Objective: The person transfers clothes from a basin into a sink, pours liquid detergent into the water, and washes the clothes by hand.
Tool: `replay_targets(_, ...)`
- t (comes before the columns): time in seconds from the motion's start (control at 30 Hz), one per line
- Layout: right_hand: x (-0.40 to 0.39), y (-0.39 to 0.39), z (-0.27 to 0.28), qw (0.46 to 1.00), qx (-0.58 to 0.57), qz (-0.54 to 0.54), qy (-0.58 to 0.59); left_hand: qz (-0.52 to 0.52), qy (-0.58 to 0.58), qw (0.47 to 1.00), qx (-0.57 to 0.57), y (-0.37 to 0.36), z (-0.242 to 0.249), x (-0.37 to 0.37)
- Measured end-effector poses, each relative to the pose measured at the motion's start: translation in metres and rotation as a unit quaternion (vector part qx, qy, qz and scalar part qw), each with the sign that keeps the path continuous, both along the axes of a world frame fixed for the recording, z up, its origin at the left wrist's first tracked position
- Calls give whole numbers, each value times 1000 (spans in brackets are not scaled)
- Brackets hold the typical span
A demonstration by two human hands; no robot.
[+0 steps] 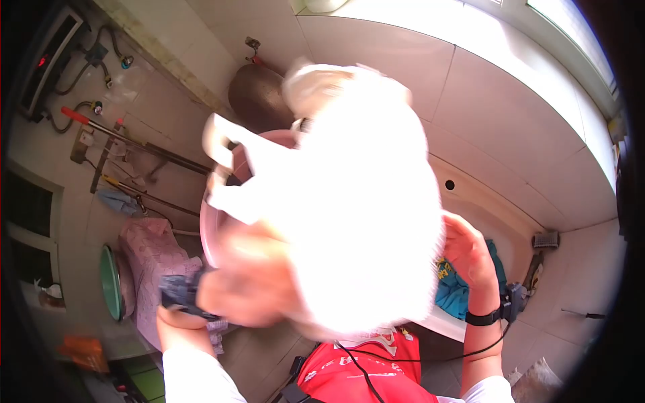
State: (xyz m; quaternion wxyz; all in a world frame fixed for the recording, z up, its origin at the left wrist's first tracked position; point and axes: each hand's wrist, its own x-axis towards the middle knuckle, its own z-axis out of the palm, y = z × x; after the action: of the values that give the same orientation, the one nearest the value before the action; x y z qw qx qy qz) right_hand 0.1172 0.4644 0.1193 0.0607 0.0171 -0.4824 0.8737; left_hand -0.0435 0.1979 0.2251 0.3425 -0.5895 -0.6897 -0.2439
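A large white bundle (369, 195), overexposed and apparently cloth, fills the middle of the view, raised in front of me with loose blurred ends at its upper left. My left hand (248, 279), smeared by motion, is closed against its lower left side. On the right edge, my right hand (465, 248) grips the same bundle, its fingertips partly hidden behind it. Behind the bundle stands a pink tub (210, 235), mostly covered. Below my right hand, a blue cloth (453, 292) with yellow marks lies at the bathtub (500, 208).
Long-handled poles, one with a red grip (75, 115), lean at the left. A pink patterned cover (158, 252) and a green basin (109, 282) stand at the lower left. A brown rounded object (259, 97) is behind the bundle. A brush (545, 240) rests on the bathtub's edge.
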Motion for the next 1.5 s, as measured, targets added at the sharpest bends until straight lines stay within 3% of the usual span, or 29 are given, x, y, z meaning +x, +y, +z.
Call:
replay_targets(0.03, -1, -12, 6, 999, -24, -44, -19, -235, -26, 972, -2, 16, -21, 5)
replay_targets(0.07, 9, -12, -12, 994, -94, -62, -11, -325, -114, 919, -190, 50, 10, 10)
replay_targets(0.1, 10, -13, -11, 985, -91, -139, -50, -325, -112, 919, -192, 62, -4, 13)
replay_targets(0.13, 11, -14, -8, 968, -87, -215, -90, -342, -193, 907, -151, 68, -24, -1)
replay_targets(0.17, 16, -7, -8, 960, -50, -260, -95, -289, -296, 898, -150, 65, -32, -19)
replay_targets(0.2, 29, 7, -26, 959, -30, -274, -63, -199, -172, 964, -43, 73, -34, -42)
replay_targets(0.23, 40, 13, -27, 944, -20, -326, -48, -115, -206, 972, -7, 67, -50, -74)
replay_targets(0.27, 49, 16, -26, 926, -11, -377, -31, 60, -420, 905, 38, 58, -72, -98)
replay_targets(0.3, 56, 19, -27, 925, -11, -379, -32, 179, -484, 854, 70, 47, -102, -139)
replay_targets(0.33, 62, 17, -25, 906, -17, -422, -32, 259, -307, 916, 26, 35, -121, -167)
replay_targets(0.4, 76, 24, -39, 884, -22, -466, -34, 234, -315, 920, 2, 7, -185, -224)
replay_targets(0.47, 85, 40, -80, 842, 14, -530, -99, 323, -380, 861, -102, -19, -240, -259)
replay_targets(0.53, 95, 58, -123, 844, -83, -497, -184, 334, -576, 730, -155, -16, -237, -256)
replay_targets(0.6, 99, 50, -141, 789, -228, -426, -381, 312, -361, 842, -254, -27, -266, -261)
replay_targets(0.67, 92, 20, -161, 826, -175, -332, -421, 312, -339, 843, -277, -11, -243, -246)
replay_targets(0.73, 63, -14, -141, 882, -134, -219, -395, 424, -278, 786, -352, 10, -222, -235)
replay_targets(0.83, 17, -57, -128, 912, -174, -81, -362, 277, -411, 869, 4, 14, -252, -239)
replay_targets(0.87, 1, -70, -127, 916, -183, -43, -353, 261, -481, 835, 65, 12, -275, -257)
replay_targets(0.9, -13, -83, -127, 926, -176, 5, -333, 249, -525, 814, 18, 0, -297, -278)
replay_targets(0.93, -28, -96, -127, 926, -166, 48, -335, 439, -632, 638, -27, 21, -267, -257)
replay_targets(0.97, -41, -111, -127, 925, -159, 72, -336, 379, -616, 686, -77, 6, -286, -269)
replay_targets(1.0, -53, -121, -120, 922, -150, 110, -341, 301, -381, 820, -302, 0, -278, -259)
replay_targets(1.07, -69, -144, -119, 948, -18, 98, -303, 378, -303, 767, -420, 16, -231, -237)
replay_targets(1.13, -78, -164, -142, 951, 102, -17, -291, 325, -305, 821, -357, 17, -199, -232)
replay_targets(1.17, -82, -166, -154, 950, 100, -24, -294, 297, -302, 842, -333, 15, -185, -238)
replay_targets(1.27, -85, -164, -149, 937, 48, -34, -343, 174, -518, 825, -142, -7, -127, -273)
replay_targets(1.33, -85, -157, -128, 925, 35, -25, -379, 78, -486, 870, 26, 4, -60, -245)
replay_targets(1.37, -86, -156, -124, 931, 32, -41, -362, 145, -485, 856, 103, -5, -43, -248)
replay_targets(1.5, -95, -153, -132, 946, 79, -68, -307, 20, -456, 838, 299, 27, 26, -165)
